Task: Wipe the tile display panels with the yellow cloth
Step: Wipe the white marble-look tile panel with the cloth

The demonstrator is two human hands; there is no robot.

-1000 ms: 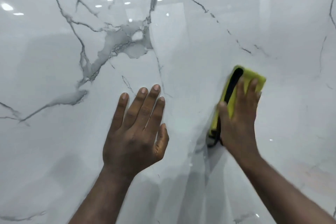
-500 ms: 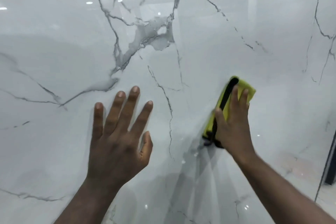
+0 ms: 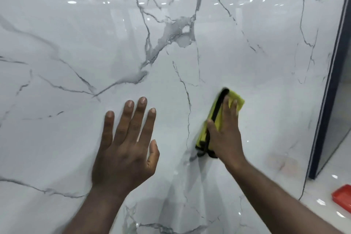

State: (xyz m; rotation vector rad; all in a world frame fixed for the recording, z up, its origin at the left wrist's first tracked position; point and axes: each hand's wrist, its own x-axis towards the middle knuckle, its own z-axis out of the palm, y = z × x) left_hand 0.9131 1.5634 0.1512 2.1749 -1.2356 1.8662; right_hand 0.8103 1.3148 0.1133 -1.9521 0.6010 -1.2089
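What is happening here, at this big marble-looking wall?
A person is wiping a glossy, marble-patterned tile panel. The right hand presses a folded yellow cloth with black trim flat against the panel, fingers laid straight over it. The left hand is beside it with its fingers spread, open toward the tile and holding nothing. A dark frame marks the panel's right edge, and a red tray-like object lies on the floor beyond it.
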